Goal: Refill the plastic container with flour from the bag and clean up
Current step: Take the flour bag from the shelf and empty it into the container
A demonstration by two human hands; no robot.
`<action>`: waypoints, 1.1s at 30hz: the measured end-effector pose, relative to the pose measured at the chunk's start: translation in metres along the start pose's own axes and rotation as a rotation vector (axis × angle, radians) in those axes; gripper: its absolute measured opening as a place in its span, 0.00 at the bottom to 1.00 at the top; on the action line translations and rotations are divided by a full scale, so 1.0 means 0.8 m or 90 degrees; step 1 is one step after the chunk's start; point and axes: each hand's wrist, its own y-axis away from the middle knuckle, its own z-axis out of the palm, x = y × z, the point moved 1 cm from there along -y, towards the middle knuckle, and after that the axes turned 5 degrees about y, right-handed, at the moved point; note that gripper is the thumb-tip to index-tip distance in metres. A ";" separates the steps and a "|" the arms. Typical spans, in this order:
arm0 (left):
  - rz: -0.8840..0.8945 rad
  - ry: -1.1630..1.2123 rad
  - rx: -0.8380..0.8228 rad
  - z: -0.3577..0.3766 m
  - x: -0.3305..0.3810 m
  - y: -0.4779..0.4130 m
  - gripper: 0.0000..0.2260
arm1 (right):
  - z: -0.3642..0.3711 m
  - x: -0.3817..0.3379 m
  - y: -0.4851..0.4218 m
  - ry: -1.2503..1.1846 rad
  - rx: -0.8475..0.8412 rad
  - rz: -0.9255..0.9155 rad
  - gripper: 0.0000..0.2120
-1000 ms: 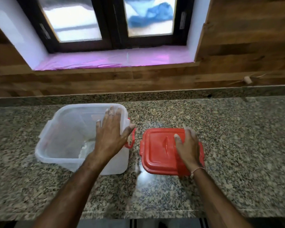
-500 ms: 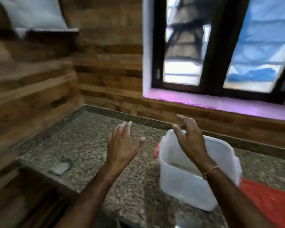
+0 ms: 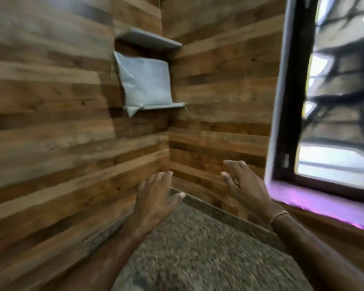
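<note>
A full, pale plastic flour bag (image 3: 145, 84) stands upright on a small grey corner shelf (image 3: 166, 105), high in the corner of the wood-panelled walls. My left hand (image 3: 156, 198) and my right hand (image 3: 245, 185) are both raised over the granite counter (image 3: 198, 248), well below the bag. Each hand has its fingers spread and holds nothing. The plastic container and its red lid are out of view.
A second grey shelf (image 3: 149, 39) sits above the bag. Wood panelling closes in on the left and ahead. A dark-framed window (image 3: 332, 122) with a pink-lit sill (image 3: 324, 204) stands on the right. The picture is blurred by motion.
My view has swung left and up, from the container and red lid to the corner shelf. Both hands left the container and lid and rose, empty, toward the bag.
</note>
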 end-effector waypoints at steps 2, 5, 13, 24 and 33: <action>0.000 -0.029 0.022 -0.027 -0.026 -0.042 0.34 | 0.004 -0.019 -0.058 -0.010 -0.012 -0.030 0.23; 0.003 -0.070 0.072 -0.071 -0.053 -0.111 0.34 | 0.003 -0.044 -0.142 0.004 -0.020 -0.074 0.24; 0.067 -0.150 0.185 -0.172 -0.110 -0.317 0.34 | 0.020 -0.109 -0.372 0.074 0.035 -0.144 0.21; 0.024 -0.318 0.327 -0.266 -0.215 -0.578 0.29 | 0.062 -0.217 -0.673 0.066 0.078 -0.160 0.25; 0.166 -0.164 0.386 -0.271 -0.265 -0.615 0.20 | 0.086 -0.267 -0.788 0.137 0.039 -0.190 0.28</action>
